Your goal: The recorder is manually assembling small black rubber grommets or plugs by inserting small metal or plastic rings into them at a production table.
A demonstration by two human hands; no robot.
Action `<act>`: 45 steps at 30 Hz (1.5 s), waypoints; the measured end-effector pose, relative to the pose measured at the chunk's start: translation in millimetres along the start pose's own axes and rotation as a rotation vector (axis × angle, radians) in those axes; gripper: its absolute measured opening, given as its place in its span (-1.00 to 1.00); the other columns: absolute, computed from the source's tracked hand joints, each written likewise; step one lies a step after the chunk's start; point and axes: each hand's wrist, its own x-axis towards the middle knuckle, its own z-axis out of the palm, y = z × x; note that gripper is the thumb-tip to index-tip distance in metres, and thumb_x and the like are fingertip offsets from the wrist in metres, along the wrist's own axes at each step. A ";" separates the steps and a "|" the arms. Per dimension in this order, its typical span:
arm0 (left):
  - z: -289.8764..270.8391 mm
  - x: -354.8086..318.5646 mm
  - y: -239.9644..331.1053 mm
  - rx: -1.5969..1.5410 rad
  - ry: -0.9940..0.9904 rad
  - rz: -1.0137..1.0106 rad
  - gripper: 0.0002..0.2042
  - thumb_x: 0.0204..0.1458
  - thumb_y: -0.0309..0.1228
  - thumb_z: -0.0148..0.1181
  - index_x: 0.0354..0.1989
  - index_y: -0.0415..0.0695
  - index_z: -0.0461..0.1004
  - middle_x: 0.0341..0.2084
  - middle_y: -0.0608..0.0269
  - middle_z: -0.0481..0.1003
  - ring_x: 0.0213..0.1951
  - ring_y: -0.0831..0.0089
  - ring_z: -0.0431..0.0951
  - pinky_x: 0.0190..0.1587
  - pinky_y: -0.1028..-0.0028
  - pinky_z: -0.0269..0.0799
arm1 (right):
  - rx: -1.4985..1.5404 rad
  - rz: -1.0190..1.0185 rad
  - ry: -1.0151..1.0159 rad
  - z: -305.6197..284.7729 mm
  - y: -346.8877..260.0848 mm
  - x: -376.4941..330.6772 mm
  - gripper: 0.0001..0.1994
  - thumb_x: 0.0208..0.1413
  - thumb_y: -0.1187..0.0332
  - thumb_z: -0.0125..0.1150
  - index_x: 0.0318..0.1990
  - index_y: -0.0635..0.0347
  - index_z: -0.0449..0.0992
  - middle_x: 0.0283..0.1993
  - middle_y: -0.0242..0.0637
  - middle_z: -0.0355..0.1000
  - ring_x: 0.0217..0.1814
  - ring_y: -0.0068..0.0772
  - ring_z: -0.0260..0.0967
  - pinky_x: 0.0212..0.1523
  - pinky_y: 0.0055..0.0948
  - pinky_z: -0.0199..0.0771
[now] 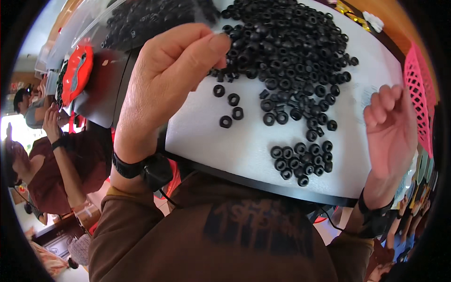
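Now holds left hand (174,73) and right hand (391,129) well apart, at two sides of the white bench (202,141).
Has left thumb against the fingers, beside the big pile of black rings (287,52); cannot tell about anything pinched there. Shows right palm, with loosely curled fingers, near a pink mesh basket (419,96). Has also a small group of rings (307,158) toward the near edge.

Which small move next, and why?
Probably move the right hand over to the small group of black rings: its visible palm looks empty near the pink mesh basket, and that group lies apart from the big pile, close to the front edge of the white tabletop.
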 end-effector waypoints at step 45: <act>17.5 -4.6 2.0 0.153 -0.095 0.190 -0.89 -0.08 -0.60 0.14 -0.34 -0.28 0.51 -0.47 0.35 0.40 -0.40 0.64 0.33 -0.32 0.65 0.20 | -0.733 -0.155 0.010 4.3 33.4 -9.0 -0.80 0.13 0.33 0.08 -0.44 0.28 0.43 -0.45 -0.37 0.34 -0.42 -0.59 0.19 -0.33 -0.60 0.17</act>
